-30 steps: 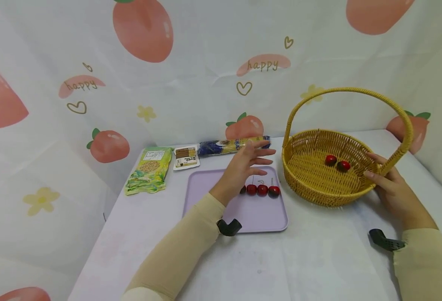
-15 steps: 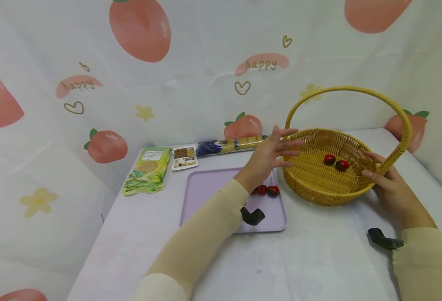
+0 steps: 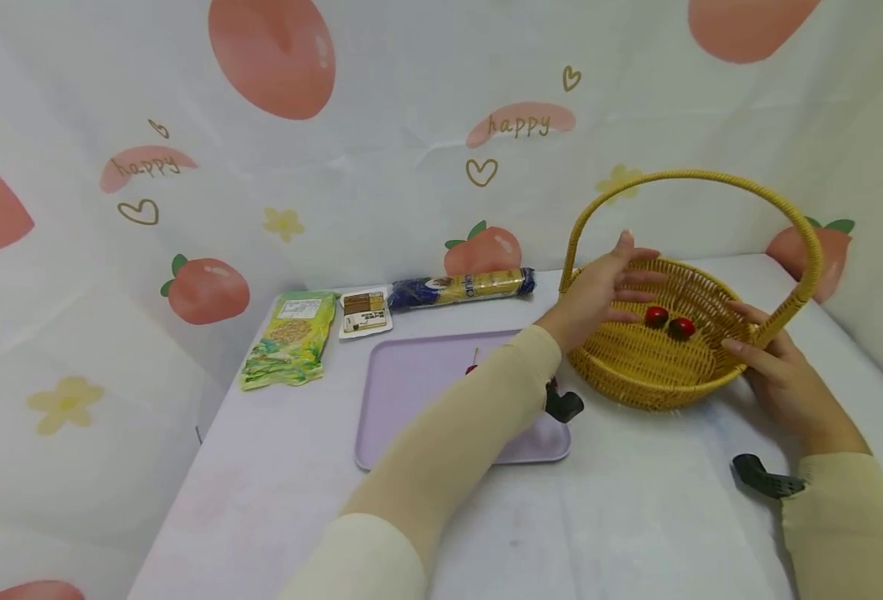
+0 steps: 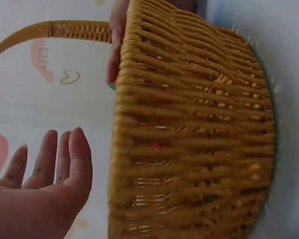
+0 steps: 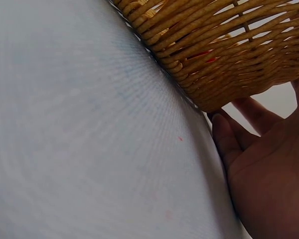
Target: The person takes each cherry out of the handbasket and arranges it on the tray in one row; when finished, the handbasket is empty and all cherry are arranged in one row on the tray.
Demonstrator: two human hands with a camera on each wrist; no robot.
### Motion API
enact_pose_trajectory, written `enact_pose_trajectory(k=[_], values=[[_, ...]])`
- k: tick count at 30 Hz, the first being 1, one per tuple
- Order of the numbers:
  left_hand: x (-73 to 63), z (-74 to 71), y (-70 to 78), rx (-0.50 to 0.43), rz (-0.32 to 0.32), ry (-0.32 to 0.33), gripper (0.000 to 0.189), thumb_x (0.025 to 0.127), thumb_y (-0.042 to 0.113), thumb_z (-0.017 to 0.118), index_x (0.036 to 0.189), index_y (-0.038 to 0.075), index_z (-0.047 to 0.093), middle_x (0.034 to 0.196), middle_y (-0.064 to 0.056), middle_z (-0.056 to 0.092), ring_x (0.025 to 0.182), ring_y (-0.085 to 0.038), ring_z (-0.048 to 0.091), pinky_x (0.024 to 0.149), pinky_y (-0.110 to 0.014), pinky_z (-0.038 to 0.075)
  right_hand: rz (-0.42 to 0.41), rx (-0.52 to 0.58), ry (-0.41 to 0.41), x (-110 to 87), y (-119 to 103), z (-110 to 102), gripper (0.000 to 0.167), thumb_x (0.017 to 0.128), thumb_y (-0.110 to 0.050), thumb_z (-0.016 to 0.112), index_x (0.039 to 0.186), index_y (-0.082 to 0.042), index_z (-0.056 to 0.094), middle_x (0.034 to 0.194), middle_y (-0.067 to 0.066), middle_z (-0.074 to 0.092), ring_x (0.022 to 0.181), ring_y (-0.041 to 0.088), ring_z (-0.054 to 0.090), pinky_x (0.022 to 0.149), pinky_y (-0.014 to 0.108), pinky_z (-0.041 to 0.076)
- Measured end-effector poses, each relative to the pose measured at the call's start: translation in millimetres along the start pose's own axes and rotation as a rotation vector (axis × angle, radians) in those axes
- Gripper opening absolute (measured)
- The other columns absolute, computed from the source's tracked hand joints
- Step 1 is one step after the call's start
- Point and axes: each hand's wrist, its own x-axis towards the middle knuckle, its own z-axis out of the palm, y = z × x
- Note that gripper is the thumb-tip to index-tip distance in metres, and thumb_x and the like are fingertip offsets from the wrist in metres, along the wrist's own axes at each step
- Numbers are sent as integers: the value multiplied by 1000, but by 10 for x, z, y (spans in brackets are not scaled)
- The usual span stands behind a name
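Observation:
A yellow wicker basket [image 3: 636, 392] with a tall arched handle stands at the right, two dark red cherries [image 3: 656, 317] lying in it. My right hand [image 3: 794, 387] grips its right rim by the foot of the handle, thumb over the edge; in the right wrist view, fingers tuck against the lower wall. My left hand [image 3: 594, 292] reaches over the basket's left rim, fingers stretched out and nothing in them. From the left wrist, that hand [image 4: 50, 184] shows beside the woven wall [image 4: 189, 129]. On the lilac tray [image 3: 403, 392], my left forearm mostly hides the cherries [image 3: 472, 368].
Behind the tray lie a blue and yellow long packet [image 3: 464, 288] and a small white-edged snack pack [image 3: 365, 312]. A green and yellow bag [image 3: 291, 340] is at the table's left. A printed cloth wall [image 3: 381, 167] rises behind the table.
My left hand has moved right from above the tray to over the basket, its forearm now covering most of the tray's cherries. My right hand keeps its hold on the basket.

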Motion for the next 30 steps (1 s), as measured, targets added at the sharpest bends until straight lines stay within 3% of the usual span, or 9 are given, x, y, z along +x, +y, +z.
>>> enact_pose_trajectory(k=[4, 10, 15, 19, 23, 30], values=[[126, 140, -60, 5, -22, 28, 73, 114, 67, 29, 151, 14, 63, 130, -2, 74, 111, -21, 69, 88, -42, 59, 16, -23, 9, -4, -18, 16, 56, 115, 0, 46, 168, -19, 41, 160, 1, 36, 136, 8, 45, 105, 15, 36], [270, 289, -56, 109, -47, 39, 75, 112, 71, 28, 148, 19, 66, 129, 2, 75, 113, -20, 69, 90, -44, 57, -14, -20, -4, 6, -5, 57, 55, 114, 2, 45, 166, -15, 42, 159, 4, 38, 136, 10, 48, 103, 17, 40], [405, 357, -85, 155, -61, 49, 77, 112, 72, 27, 149, 17, 67, 131, 1, 74, 114, -22, 69, 93, -48, 56, -16, -28, 9, -7, -23, 60, 54, 114, 2, 45, 166, -15, 43, 159, 5, 38, 136, 10, 48, 103, 17, 40], [436, 343, -216, 206, -116, 52, 76, 113, 70, 28, 151, 15, 65, 136, 1, 72, 114, -25, 70, 92, -47, 58, -19, -30, 13, 16, -4, 95, 54, 114, 2, 47, 165, -14, 43, 160, 8, 36, 137, 11, 48, 104, 17, 39], [434, 342, -332, 346, -139, 38, 73, 113, 69, 28, 153, 19, 63, 143, 4, 68, 114, -24, 70, 92, -47, 57, -6, -41, 8, 38, 0, 123, 55, 114, 1, 48, 166, -16, 42, 164, 9, 31, 141, 14, 41, 108, 17, 36], [490, 411, -480, 642, -158, -26, 59, 113, 64, 41, 157, 30, 61, 151, 18, 59, 145, -5, 47, 119, -34, 35, -13, -56, 29, 12, -13, 93, 55, 114, 1, 47, 165, -18, 44, 165, 7, 28, 145, 17, 31, 110, 16, 32]])
